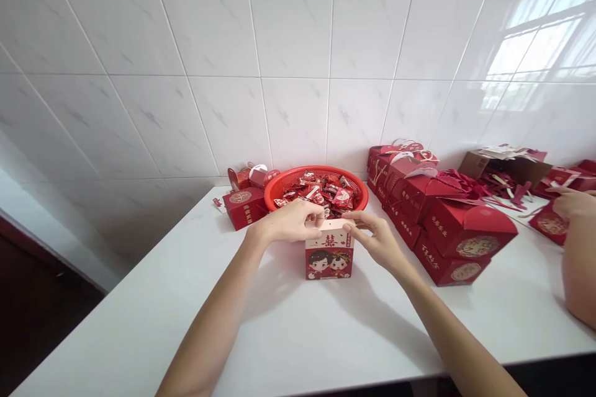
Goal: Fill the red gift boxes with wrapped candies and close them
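A small red and cream candy box (328,262), printed with two cartoon figures and a red character, stands upright on the white table in front of me. My left hand (294,221) pinches its top left edge, fingers curled over the rim. At the top right edge, my right hand (375,239) grips the box between thumb and fingers. The top panel shows as a pale strip between my hands; the inside of the box is hidden. Right behind the box sits a red plastic basket (274,188) holding many wrapped candies (342,197).
Red gift boxes (449,232) are stacked in rows to the right. Left of the basket lie more red boxes (244,208). An open cardboard carton (475,165) with red ribbons stands farther right. Another person's hand (575,203) holds a red box at the right edge. A tiled wall closes the back.
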`<state>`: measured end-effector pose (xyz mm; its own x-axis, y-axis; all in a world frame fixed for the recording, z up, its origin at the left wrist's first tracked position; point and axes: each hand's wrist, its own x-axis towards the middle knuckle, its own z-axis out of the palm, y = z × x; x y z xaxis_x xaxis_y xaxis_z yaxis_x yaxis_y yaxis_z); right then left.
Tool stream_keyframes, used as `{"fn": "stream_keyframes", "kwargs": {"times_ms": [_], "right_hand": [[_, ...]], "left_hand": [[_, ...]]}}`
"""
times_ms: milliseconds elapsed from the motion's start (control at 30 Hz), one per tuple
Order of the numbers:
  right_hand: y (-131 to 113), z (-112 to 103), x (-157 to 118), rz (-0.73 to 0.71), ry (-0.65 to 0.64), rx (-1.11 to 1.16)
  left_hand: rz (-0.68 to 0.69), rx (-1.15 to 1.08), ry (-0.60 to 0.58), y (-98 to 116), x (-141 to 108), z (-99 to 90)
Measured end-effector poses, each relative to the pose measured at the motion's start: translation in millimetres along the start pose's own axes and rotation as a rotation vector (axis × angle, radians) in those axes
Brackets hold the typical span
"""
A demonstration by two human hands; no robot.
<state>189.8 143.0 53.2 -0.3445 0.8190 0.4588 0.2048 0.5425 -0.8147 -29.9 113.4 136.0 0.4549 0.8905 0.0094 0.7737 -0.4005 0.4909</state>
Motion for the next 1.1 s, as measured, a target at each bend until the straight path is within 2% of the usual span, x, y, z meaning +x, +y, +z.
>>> {"fn": "stream_keyframes", "kwargs": {"times_ms": [200, 300, 433, 667, 900, 1100], "right_hand": [[-5.5, 1.5, 3.2, 0.006, 0.012, -0.024], [-6.9, -2.3, 6.8, 0.082, -0.048, 0.062], [-5.4, -5.6, 9.5, 0.153, -0.121, 0.135], [-0.8, 1.8, 7.5, 0.161, -0.048, 0.161], [5.3, 4.3, 11.9, 0.268, -0.099, 0.358], [4.4, 14.2, 3.2, 0.203, -0.027, 0.286]], "left_hand": [[-0.027, 0.078, 0.015, 5.6, 1.1, 3.7], [-0.08, -0.036, -0.014, 2.4, 1.7, 1.7], [-0.035, -0.165, -0.089, -7.7, 3.6, -3.4], [-0.062, -0.202, -0.056, -11.0, 9.1, 0.8], [-0.069, -0.202, 0.004, -14.5, 14.9, 5.2], [-0.065, -0.168, 0.008, -15.5, 16.2, 7.9]]}}
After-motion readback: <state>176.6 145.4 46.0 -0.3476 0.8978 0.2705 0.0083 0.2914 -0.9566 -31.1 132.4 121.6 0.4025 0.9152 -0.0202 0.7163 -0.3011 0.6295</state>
